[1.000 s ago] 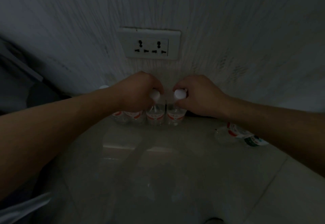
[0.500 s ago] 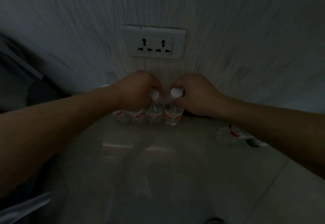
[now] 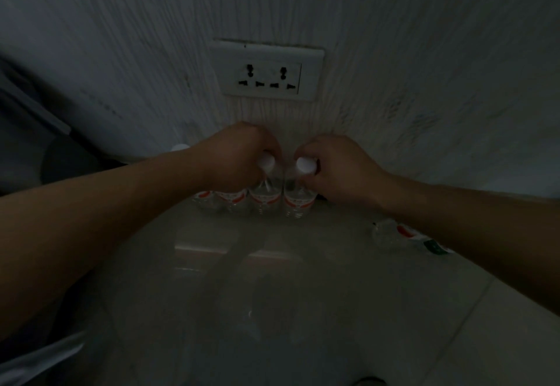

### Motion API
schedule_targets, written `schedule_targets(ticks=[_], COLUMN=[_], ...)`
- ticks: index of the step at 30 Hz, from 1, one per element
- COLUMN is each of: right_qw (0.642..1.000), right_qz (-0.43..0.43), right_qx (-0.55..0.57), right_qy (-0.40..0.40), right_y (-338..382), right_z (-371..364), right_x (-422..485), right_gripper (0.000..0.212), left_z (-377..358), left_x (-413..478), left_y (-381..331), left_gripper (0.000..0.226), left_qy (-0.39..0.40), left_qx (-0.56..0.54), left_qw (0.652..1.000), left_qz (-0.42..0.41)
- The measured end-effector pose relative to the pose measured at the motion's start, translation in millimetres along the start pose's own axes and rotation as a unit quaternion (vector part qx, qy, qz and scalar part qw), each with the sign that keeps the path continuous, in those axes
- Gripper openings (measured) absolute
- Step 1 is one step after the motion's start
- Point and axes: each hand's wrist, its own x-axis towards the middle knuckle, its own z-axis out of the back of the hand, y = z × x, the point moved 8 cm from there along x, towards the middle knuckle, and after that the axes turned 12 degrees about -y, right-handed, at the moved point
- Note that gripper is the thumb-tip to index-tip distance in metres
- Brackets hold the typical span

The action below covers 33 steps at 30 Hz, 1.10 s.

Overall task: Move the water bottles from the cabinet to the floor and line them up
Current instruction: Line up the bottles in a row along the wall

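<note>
Bottles (image 3: 298,201): clear, white-capped, red-labelled, upright.

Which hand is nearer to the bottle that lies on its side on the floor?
Right. The right hand pinches the cap of the end upright bottle, just left of the lying bottle. The left hand holds the top of the next bottle, farther left.
</note>
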Motion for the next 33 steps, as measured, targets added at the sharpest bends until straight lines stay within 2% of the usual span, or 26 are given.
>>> schedule_targets(ticks=[5,9,19,33], right_qw=[1.0,0.999,0.999,0.998], right_qz=[-0.013,-0.021,-0.039,-0.058], right_qx=[-0.008,-0.01,0.009,0.009], right_qy=[0.013,0.023,0.023,0.012], right_y=[-1,1,3,2], right_z=[-3,-3,2,13], right_x=[-2,-1,-1,-5], right_gripper=[0.027,0.027,0.042,0.046], left_z=[-1,0,-4,-2], left_x=[-1,-2,-4,-6], left_y=[2,2,7,4], left_gripper=[0.032,0.033,0.041,0.053], left_qy=[-0.003,-0.01,-0.007,-0.008], left_qx=[-0.009,-0.013,-0.006,0.001], left_qw=[1.0,1.0,1.0,1.0], left_qz=[-0.004,-0.005,0.004,0.027])
